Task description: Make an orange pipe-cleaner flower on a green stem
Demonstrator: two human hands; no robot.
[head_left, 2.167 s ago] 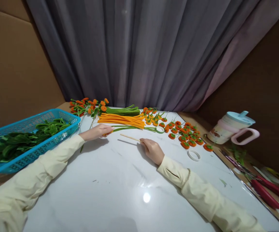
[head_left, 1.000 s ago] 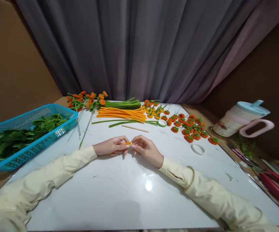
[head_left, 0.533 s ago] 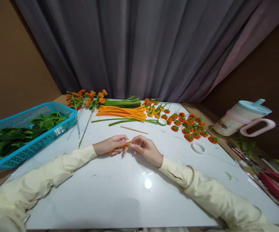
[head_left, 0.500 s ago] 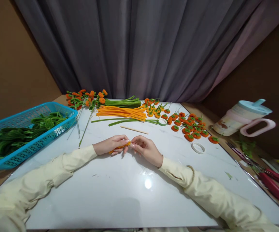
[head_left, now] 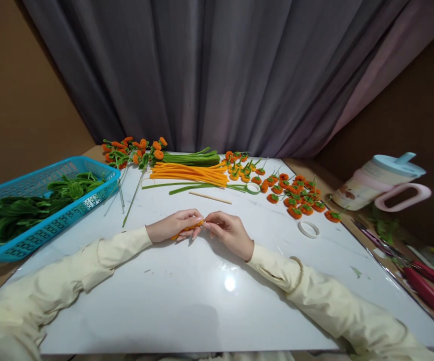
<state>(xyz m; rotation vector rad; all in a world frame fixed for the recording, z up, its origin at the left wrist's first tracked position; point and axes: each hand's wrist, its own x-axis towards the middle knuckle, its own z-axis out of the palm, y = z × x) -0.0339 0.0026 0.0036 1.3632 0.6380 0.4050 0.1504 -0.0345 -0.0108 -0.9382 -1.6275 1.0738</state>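
Blue perforated plastic basket [head_left: 85, 204]: stood at far left, holding green fuzzy leaves [head_left: 10, 220].
Orange fuzzy flowers on green stems [head_left: 158, 146]: lay near the white marble-patterned counter's [head_left: 145, 311] far edge.
Left hand [head_left: 174, 225]: was closed around a yellow-orange fuzzy piece [head_left: 190, 229] over the counter's middle.
Thin wooden stick [head_left: 210, 197]: lay just beyond both hands.
Right hand [head_left: 229, 232]: pinched the piece's right end between its fingertips.
Round orange fuzzy flower heads [head_left: 294, 213]: lay scattered beside a white ring-shaped roll [head_left: 308, 235].
Pale cup with blue lid and pink handle [head_left: 356, 188]: stood at right.

The tabletop [head_left: 134, 311] is glossy, the held orange piece [head_left: 187, 229] matt, the stick [head_left: 210, 197] wooden, the basket [head_left: 61, 220] plastic.
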